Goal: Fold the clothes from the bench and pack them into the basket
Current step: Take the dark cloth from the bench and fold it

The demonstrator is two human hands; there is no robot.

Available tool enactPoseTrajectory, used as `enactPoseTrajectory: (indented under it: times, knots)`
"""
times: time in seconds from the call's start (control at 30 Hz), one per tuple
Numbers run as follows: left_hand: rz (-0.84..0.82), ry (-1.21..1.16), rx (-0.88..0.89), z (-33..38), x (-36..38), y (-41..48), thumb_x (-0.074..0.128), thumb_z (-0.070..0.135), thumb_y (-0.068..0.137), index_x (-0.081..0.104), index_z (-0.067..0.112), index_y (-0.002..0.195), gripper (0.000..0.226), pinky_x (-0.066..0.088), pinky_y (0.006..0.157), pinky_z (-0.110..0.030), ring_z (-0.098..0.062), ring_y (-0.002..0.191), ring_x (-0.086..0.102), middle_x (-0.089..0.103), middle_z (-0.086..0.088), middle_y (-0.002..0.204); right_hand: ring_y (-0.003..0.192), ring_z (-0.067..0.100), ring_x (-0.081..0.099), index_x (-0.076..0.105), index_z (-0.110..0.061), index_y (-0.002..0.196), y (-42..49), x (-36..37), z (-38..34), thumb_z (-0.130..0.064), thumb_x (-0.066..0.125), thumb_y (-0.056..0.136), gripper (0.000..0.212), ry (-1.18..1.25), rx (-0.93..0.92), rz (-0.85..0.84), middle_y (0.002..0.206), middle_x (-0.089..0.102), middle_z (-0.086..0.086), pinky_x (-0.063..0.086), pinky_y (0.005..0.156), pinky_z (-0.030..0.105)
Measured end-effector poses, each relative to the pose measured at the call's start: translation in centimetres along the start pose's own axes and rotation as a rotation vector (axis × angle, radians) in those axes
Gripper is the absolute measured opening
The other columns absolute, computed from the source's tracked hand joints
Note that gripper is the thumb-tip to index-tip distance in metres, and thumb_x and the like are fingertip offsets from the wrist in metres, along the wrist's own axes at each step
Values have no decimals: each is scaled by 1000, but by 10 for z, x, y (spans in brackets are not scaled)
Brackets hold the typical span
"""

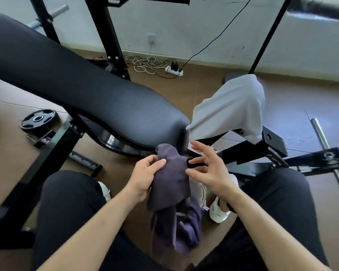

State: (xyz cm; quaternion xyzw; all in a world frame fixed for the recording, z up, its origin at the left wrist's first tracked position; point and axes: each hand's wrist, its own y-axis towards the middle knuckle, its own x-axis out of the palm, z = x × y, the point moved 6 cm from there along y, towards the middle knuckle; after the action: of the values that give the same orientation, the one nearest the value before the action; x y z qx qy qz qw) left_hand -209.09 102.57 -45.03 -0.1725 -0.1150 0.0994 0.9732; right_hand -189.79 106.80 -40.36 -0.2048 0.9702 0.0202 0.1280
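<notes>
Purple garment (172, 184): bunched just below the near end of the bench (86, 90), its long axis hanging downward.
Left hand (145, 175): fingers curled, gripping its upper left side.
Right hand (207, 169): fingers spread, holding nothing, just right of it.
Basket: not in view.

One purple garment (170, 178), one pale garment (229, 108), one bench (86, 90), one weight plate (38, 119), one power strip (173, 71).

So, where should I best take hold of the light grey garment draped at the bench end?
Probably pinch the light grey garment at its top fold, from above: it is draped highest there and hangs loose below, so lifting should free it.
</notes>
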Motion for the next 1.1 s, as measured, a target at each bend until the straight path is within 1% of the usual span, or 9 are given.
enactPoseTrajectory:
  times: [0.07, 0.2, 0.3, 0.47, 0.57, 0.67, 0.77, 0.93, 1.1]
  knots:
    - [-21, -65, -66, -3, 3, -6, 60, 8, 99, 68, 4, 97, 10, 56, 73, -28, -22, 82, 67, 74, -12, 92, 118, 5, 56, 46, -39, 147, -9, 19, -9, -1, 82, 76, 89, -164, -132, -135, 149, 36, -11, 53, 90, 19]
    - [-51, -215, -107, -1, 4, -11, 55, 10, 102, 68, 4, 104, 14, 60, 70, -29, -22, 78, 72, 75, -16, 93, 136, -1, 42, 59, -31, 139, -13, 41, -7, -4, 84, 74, 74, -272, -244, -256, 147, 41, -14, 47, 97, 15]
    - [-71, -221, -114, -2, 3, -14, 53, 10, 102, 66, 2, 106, 16, 61, 69, -28, -22, 79, 72, 75, -16, 93, 109, 12, 64, 67, -27, 129, -8, 44, 3, -4, 80, 78, 57, -223, -172, -191, 121, 65, -7, 57, 86, 34]
    - [-6, -170, -80, -14, -2, -7, 55, 7, 102, 60, 4, 126, 25, 59, 73, -28, -20, 88, 70, 73, -14, 102, 79, 10, 70, 78, -14, 97, 3, 35, 12, 4, 72, 82, 25, -180, -93, 26, 85, 76, -2, 56, 78, 27]
    - [-61, -63, -8, -15, -4, -4, 60, 6, 99, 53, 9, 132, 34, 57, 75, -28, -18, 89, 70, 73, -9, 103, 78, 15, 71, 75, -20, 90, 7, 28, 12, 2, 70, 87, 23, -63, -25, 52, 84, 76, 4, 57, 76, 29]
    - [-189, 145, 98, -14, 1, -7, 74, 6, 90, 50, 11, 135, 51, 56, 92, -27, -17, 115, 68, 69, -9, 125, 83, 13, 71, 73, -24, 90, 10, 20, 8, -1, 69, 90, 23, 32, -29, 70, 85, 75, -1, 57, 80, 28]
    - [-233, 409, 183, -21, 10, -11, 86, 13, 80, 52, 19, 134, 64, 49, 98, -16, 0, 121, 60, 63, 7, 131, 86, 14, 72, 74, -20, 94, 11, 16, 8, -5, 68, 93, 16, 156, -4, 84, 86, 75, -2, 58, 81, 34]
    - [-169, 483, 300, -27, 17, -7, 77, 18, 90, 66, 18, 119, 31, 55, 98, -32, -11, 111, 67, 71, 4, 114, 92, 26, 72, 74, -14, 100, 13, 9, 6, -11, 67, 94, 10, 383, 33, 113, 92, 76, 9, 57, 85, 40]
    - [-101, 372, 330, -14, 20, -7, 61, 5, 99, 69, 4, 103, 10, 52, 76, -18, -4, 82, 65, 70, -1, 89, 83, 17, 72, 71, -10, 93, 19, -10, 9, 4, 60, 95, 18, 527, 100, 249, 83, 76, 3, 58, 81, 30]
